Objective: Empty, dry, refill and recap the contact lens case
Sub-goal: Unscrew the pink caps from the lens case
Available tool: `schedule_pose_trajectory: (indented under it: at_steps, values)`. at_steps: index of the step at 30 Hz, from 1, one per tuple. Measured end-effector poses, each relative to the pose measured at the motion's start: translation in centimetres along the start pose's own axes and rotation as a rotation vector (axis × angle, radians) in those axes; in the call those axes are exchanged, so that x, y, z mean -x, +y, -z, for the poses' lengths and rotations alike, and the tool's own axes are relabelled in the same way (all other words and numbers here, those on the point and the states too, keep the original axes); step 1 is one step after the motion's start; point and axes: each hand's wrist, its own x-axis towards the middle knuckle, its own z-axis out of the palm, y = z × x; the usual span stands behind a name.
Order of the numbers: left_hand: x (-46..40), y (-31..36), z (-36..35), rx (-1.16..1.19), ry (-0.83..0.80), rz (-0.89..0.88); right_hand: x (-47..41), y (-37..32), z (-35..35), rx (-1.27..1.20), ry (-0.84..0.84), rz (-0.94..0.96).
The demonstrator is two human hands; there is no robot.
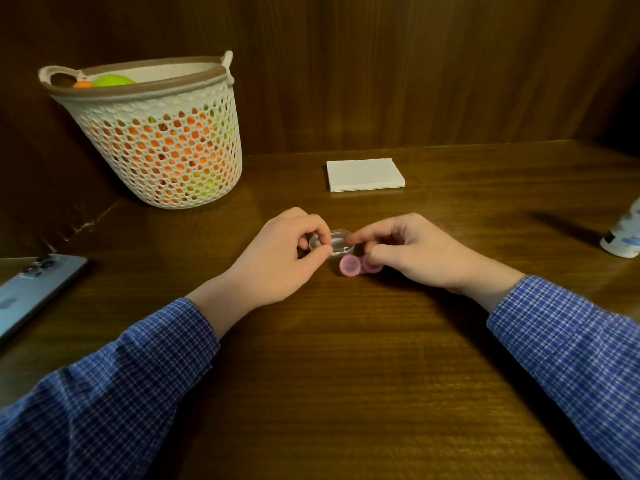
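While the left hand point(277, 258) pinches a clear dish point(334, 243), the right hand point(412, 252) grips the pink lens case point(358, 265), lying left-right.

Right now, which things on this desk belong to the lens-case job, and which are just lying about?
Job:
pink lens case, held by right hand
clear container, pinched by left hand
tissue stack
white bottle

Lying about:
mesh basket of balls
phone

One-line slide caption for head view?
Left hand pinches clear dish; right hand holds pink lens case.
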Motion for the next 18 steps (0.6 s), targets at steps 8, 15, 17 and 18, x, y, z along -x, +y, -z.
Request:
schedule_pose_trajectory:
  at_steps: [8, 15, 17, 18]
  values:
    - [-0.8, -2.0, 1.4, -0.178, 0.129, 0.11, -0.3, 0.3, 0.6, 0.019, -0.012, -0.024]
    - [-0.5, -0.9, 1.2, -0.142, 0.248, 0.032, 0.0, 0.0, 0.9, 0.115, -0.029, 0.009]
    - [0.1, 0.4, 0.8, -0.036, 0.198, -0.07, 0.1, -0.1, 1.2, 0.161, -0.042, 0.016]
    - [0.4, 1.2, 0.4, -0.002, 0.136, -0.115, 0.1, -0.2, 1.3, 0.193, -0.053, 0.02]
